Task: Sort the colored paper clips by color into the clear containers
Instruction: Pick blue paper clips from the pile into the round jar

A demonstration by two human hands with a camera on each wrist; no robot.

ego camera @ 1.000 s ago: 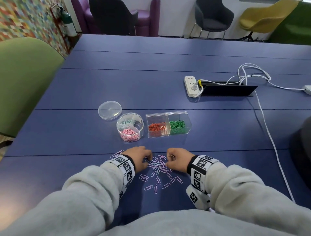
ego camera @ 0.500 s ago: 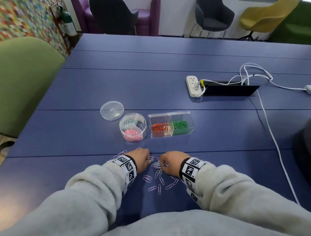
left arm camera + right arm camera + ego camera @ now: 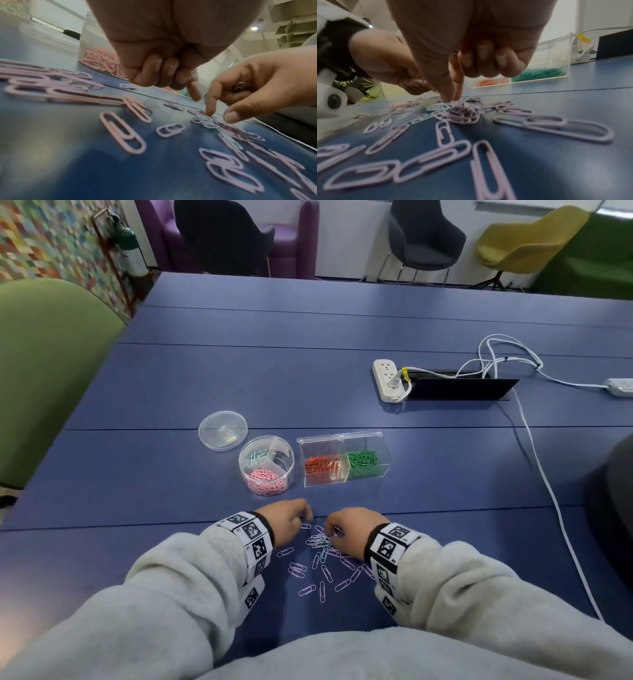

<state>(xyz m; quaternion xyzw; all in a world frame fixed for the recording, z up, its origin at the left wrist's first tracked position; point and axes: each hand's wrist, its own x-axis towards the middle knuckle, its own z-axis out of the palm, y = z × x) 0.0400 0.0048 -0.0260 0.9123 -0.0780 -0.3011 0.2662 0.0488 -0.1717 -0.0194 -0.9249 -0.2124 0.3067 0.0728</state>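
Note:
Several lilac paper clips (image 3: 320, 563) lie scattered on the blue table, with a light blue clip (image 3: 205, 121) in the small heap. My left hand (image 3: 291, 520) hovers at the heap's left edge, three fingers curled in and the index finger (image 3: 194, 92) pointing down; nothing shows in it. My right hand (image 3: 346, 530) sets thumb and index tip on the light blue clip (image 3: 439, 105) and keeps a paper clip (image 3: 239, 86) tucked in its curled fingers. Beyond stand a round container (image 3: 287, 474) with pink and light blue clips and a rectangular box (image 3: 385, 460) with orange and green clips.
A clear round lid (image 3: 223, 430) lies left of the round container. A white power strip (image 3: 388, 383), a black flap and white cables (image 3: 534, 460) occupy the right side. A green chair (image 3: 44, 378) stands at the table's left edge.
My right hand slid left over the heap, nearer my left hand, and its thumb and index came down on the clips. My left hand barely shifted.

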